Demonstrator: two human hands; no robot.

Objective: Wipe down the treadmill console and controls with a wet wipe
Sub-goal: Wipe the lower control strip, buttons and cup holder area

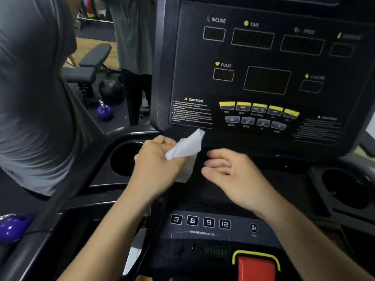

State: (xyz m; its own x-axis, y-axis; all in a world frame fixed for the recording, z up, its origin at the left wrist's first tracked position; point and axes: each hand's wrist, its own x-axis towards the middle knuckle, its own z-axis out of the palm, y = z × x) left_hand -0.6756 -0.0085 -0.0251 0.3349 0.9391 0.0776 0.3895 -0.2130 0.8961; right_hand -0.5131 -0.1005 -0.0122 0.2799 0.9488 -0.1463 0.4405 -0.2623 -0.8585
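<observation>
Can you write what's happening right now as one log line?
left hand: holds wet wipe | right hand: open, beside wipe | console: wipe below its caution label

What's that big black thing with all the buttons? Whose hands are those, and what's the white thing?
It's the console of a treadmill, a machine for running indoors. Its dark windows show things like time, speed and pulse. Below them are yellow buttons, and nearer to us are number buttons and a red button. The round holes at the sides are cup holders.

There is only one picture. It comes from a camera on a person's head, so you see that person's own hands from above. The left hand grips a white wipe just under the console. The right hand is open beside it and holds nothing.
</observation>
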